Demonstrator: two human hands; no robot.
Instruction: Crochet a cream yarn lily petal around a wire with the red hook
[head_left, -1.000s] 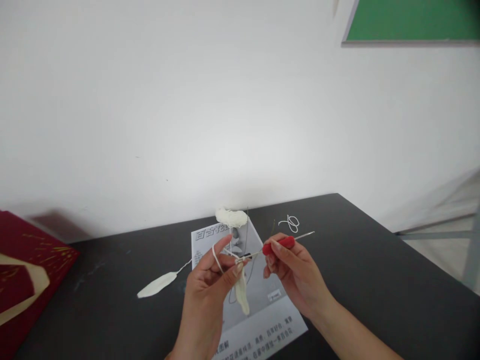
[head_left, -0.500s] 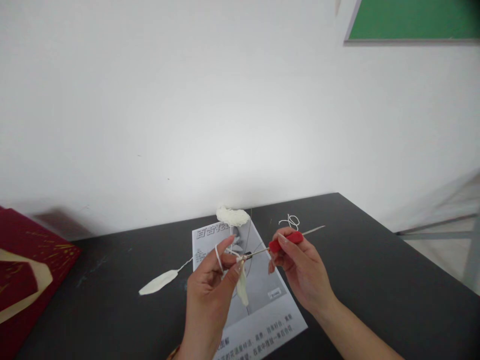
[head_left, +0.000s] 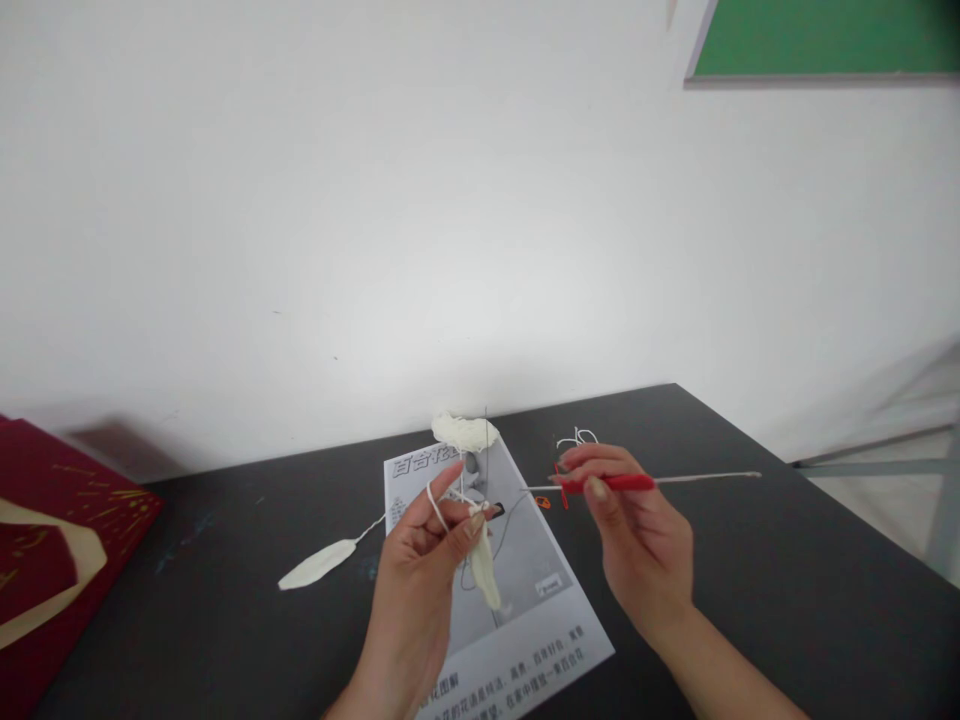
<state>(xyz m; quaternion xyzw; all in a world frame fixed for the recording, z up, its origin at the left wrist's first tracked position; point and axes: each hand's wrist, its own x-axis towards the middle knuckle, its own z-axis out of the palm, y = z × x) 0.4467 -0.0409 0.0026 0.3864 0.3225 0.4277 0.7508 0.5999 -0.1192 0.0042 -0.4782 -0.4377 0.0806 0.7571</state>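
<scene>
Between thumb and fingers, my left hand (head_left: 427, 565) pinches a cream crocheted petal (head_left: 485, 572) that hangs down over the printed sheet. White yarn (head_left: 436, 508) loops round its raised index finger and runs up to a cream yarn skein (head_left: 465, 432). A thin dark wire (head_left: 513, 515) curves beside the petal. My right hand (head_left: 637, 540) is closed round the red handle of a crochet hook (head_left: 616, 483); metal shafts stick out at both ends. The hook's left tip is apart from the petal.
Under my hands lies a printed sheet (head_left: 551, 640) on the dark table (head_left: 225, 610). A finished cream petal (head_left: 317, 565) lies to the left, near a red bag (head_left: 60, 560). Beyond my right hand are a white yarn scrap (head_left: 579, 437) and a small orange stitch marker (head_left: 543, 502).
My right hand has moved right, drawing the crochet hook away from the petal and turning it nearly level. My left hand still holds the petal in about the same place.
</scene>
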